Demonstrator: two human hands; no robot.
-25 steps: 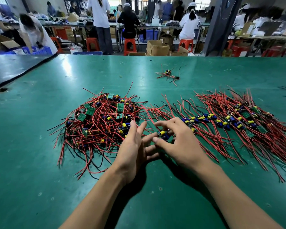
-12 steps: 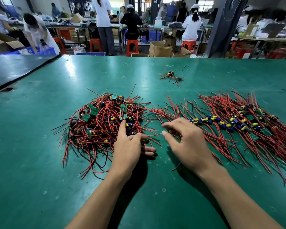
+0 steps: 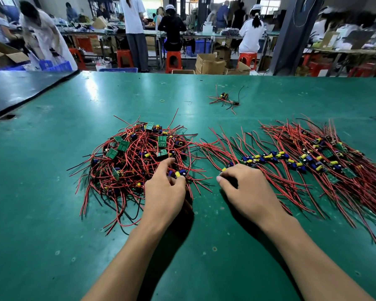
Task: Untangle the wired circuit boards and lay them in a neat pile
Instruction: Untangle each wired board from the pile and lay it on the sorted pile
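The board (image 3: 179, 173) pinched by the left hand (image 3: 164, 192) is best eased slowly from the tangle (image 3: 128, 164) ahead; the curled right hand's (image 3: 248, 192) hold cannot be told.

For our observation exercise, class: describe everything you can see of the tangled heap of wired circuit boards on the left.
The tangled heap is a rounded mound of small green boards with blue and yellow components, their thin red and black wires looping over one another and sticking out all round. It lies on the green table, left of the straightened row. The left hand rests on its near right edge and pinches one board.
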